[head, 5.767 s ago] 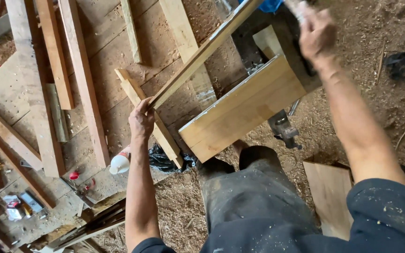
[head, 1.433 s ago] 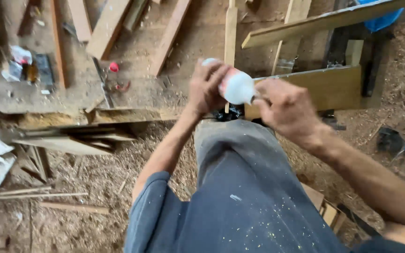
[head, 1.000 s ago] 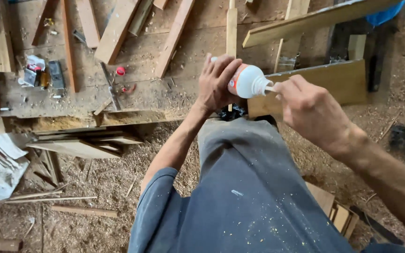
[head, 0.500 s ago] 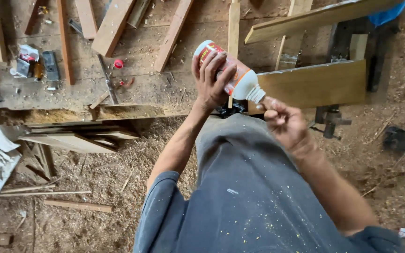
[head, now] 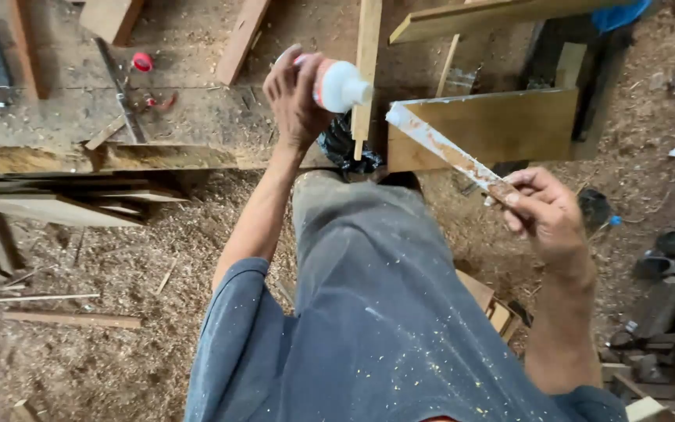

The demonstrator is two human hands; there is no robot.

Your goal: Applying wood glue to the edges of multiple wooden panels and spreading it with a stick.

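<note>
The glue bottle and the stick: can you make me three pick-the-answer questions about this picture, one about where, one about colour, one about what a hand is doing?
1. Where is the glue bottle?
A. in the left hand
B. on the sawdust floor
C. on the board

2. What colour is the small cap on the work platform?
A. blue
B. red
C. green

3. What is the right hand doing?
A. hanging empty
B. resting flat on the knee
C. gripping a glue-smeared stick

Answers: 1 A, the left hand wraps the bottle in the air. 2 B, it shows bright red. 3 C, its fingers close on the stick's lower end.
</note>
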